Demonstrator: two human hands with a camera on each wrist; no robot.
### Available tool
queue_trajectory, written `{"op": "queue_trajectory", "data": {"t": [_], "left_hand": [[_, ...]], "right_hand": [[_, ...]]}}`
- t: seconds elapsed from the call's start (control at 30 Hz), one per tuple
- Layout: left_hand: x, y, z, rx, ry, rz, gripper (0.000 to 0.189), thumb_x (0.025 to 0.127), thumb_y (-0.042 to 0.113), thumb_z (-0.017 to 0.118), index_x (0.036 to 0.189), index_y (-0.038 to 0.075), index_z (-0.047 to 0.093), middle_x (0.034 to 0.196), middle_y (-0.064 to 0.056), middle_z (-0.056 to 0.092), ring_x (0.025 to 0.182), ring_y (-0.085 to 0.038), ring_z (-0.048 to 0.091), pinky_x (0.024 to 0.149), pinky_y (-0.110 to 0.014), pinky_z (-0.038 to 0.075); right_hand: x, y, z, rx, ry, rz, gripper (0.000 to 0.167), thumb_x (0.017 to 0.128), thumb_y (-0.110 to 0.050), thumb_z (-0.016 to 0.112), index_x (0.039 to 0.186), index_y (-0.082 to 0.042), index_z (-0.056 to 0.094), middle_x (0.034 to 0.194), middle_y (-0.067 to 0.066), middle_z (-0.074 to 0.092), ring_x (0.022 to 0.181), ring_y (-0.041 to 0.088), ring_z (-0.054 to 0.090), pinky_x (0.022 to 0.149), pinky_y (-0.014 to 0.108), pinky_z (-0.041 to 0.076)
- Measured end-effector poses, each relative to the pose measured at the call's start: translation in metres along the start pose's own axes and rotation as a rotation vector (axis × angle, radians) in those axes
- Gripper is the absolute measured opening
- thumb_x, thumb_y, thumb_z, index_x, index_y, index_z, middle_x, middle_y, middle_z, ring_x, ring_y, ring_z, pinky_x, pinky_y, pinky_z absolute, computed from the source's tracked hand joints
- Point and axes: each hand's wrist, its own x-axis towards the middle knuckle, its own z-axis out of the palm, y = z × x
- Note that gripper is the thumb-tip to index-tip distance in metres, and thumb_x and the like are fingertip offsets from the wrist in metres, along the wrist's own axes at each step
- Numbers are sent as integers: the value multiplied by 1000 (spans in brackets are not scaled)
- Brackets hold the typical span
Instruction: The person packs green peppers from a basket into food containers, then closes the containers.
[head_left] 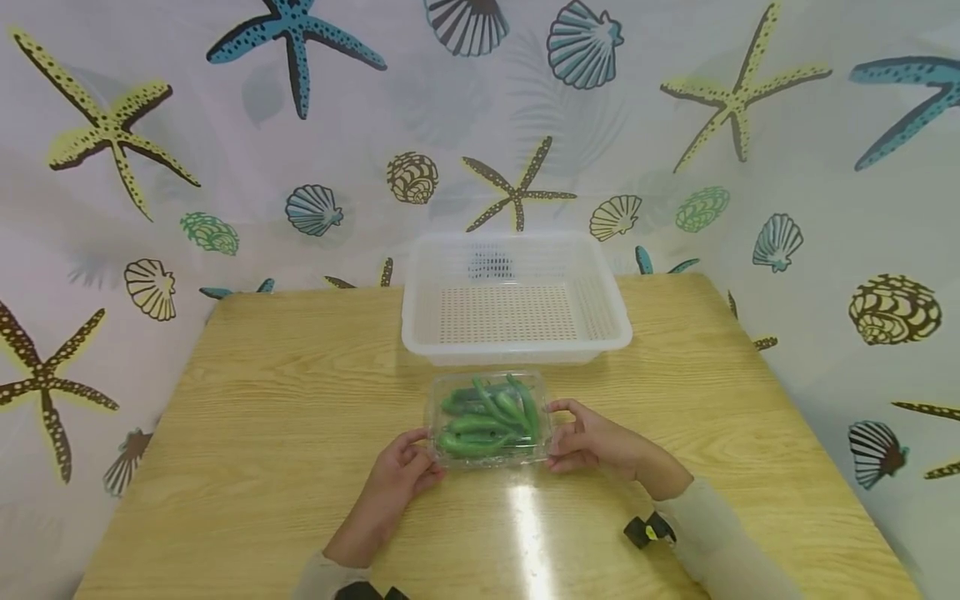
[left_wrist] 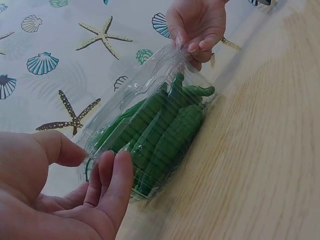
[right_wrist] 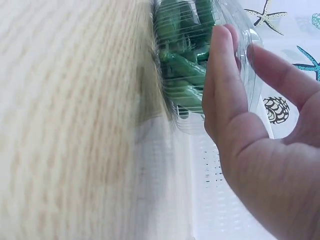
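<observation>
A clear plastic clamshell box (head_left: pixel 491 457) with several long green peppers (head_left: pixel 480 423) inside lies on the table, its lid down. At its left side my left hand (head_left: pixel 401 469) holds the rim between thumb and fingers; the left wrist view shows the thumb above and the fingertips (left_wrist: pixel 120 167) against the wall. My right hand (head_left: pixel 592 446) grips the opposite side, and in the right wrist view its fingers (right_wrist: pixel 227 75) lie along the box wall with the thumb near the lid's edge. The peppers show green through the ribbed plastic.
Behind the box stands a white plastic basket (head_left: pixel 517 348) with a perforated bottom, nothing seen in it. The wood-grain table (head_left: pixel 300 375) reaches back to a cloth backdrop (head_left: pixel 360 150) printed with starfish and shells.
</observation>
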Motion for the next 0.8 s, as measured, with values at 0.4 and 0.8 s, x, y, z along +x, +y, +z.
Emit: {"op": "queue_trajectory", "data": {"t": [0.4, 0.8], "left_hand": [[0, 1, -1, -32, 32, -18, 44, 91, -4, 47, 135, -4, 36, 99, -19, 56, 85, -21, 62, 83, -35, 49], [1, -6, 4, -71, 29, -16, 44, 95, 9, 48, 136, -1, 33, 100, -14, 53, 94, -25, 59, 88, -38, 46]], "right_hand": [[3, 1, 4, 67, 44, 14, 66, 85, 11, 53, 134, 1, 10, 88, 15, 61, 84, 28, 65, 82, 44, 48], [-3, 8, 0, -13, 76, 2, 55, 92, 1, 53, 133, 3, 17, 96, 19, 60, 93, 36, 62, 88, 49, 44]]}}
